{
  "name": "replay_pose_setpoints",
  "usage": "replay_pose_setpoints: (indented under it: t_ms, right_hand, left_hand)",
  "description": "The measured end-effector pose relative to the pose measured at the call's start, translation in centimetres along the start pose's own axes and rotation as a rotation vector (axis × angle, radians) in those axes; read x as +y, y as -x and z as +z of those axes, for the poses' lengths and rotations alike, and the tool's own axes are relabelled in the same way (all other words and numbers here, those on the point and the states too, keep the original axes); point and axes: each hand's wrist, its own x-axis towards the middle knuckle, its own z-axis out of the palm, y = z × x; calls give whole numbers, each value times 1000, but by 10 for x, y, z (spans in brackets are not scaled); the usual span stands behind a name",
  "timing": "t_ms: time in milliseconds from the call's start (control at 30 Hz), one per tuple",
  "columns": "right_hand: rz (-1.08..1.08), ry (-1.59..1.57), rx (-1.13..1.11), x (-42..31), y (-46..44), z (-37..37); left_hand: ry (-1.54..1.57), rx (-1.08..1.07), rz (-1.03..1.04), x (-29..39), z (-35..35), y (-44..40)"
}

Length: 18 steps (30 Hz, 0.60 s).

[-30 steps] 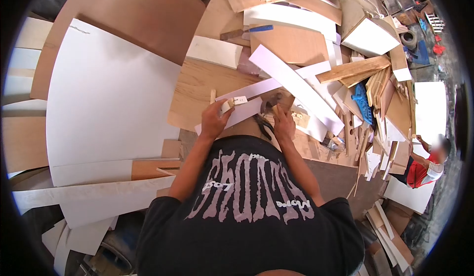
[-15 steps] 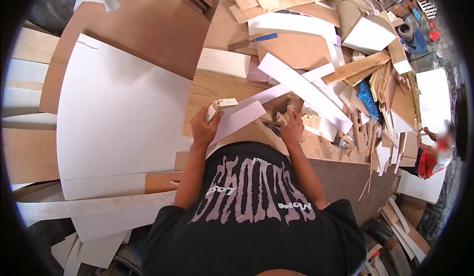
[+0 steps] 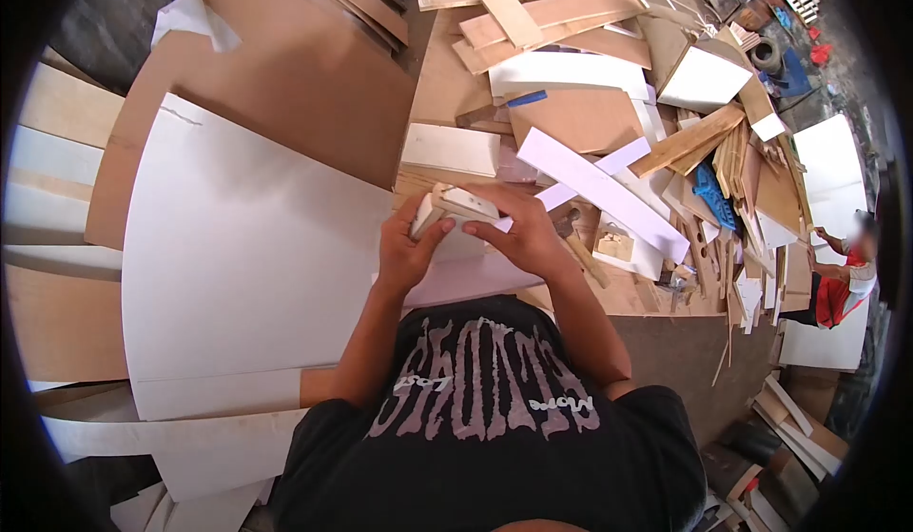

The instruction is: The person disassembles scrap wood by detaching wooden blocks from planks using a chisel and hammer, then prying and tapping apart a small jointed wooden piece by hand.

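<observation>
Both hands are together over the workbench, closed on a small L-shaped wooden block piece [image 3: 470,205] with pale faces and small dark dots. My left hand [image 3: 406,250] grips its left end, with the thumb on the near side. From the right, my right hand [image 3: 528,233] curls its fingers over the far side, thumb in front. Just right of that hand lies a hammer [image 3: 586,261], its head partly covered by other things. Beneath the hands is a pale lilac-white strip [image 3: 466,281].
A large white panel [image 3: 247,266] lies on a brown board [image 3: 314,76] at left. A blue-handled tool [image 3: 528,98], crossed white strips [image 3: 604,193], a small wooden block [image 3: 615,245] and scrap wood crowd the bench. A person in a red vest [image 3: 837,290] stands far right.
My right hand has left the tools on the bench and moved left onto the wooden block piece. My left hand still holds that piece, now turned and slightly further right.
</observation>
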Motion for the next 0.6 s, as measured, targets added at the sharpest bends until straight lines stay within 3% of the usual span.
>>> replay_pose_setpoints:
  t_ms: [133, 167, 267, 433, 600]
  right_hand:
    - [30, -92, -14, -1, 10, 20]
    - [111, -72, -15, -4, 16, 25]
    - [224, -40, -10, 2, 32, 35]
    - [382, -94, 26, 15, 58, 52]
    - [398, -60, 16, 6, 63, 55]
  left_hand:
    - [-198, -156, 14, 16, -11, 5]
    - [-305, -148, 117, 18, -12, 6]
    - [-361, -216, 38, 5, -15, 13]
    - [-340, -290, -9, -11, -10, 23]
    - [-307, -363, -29, -12, -19, 24]
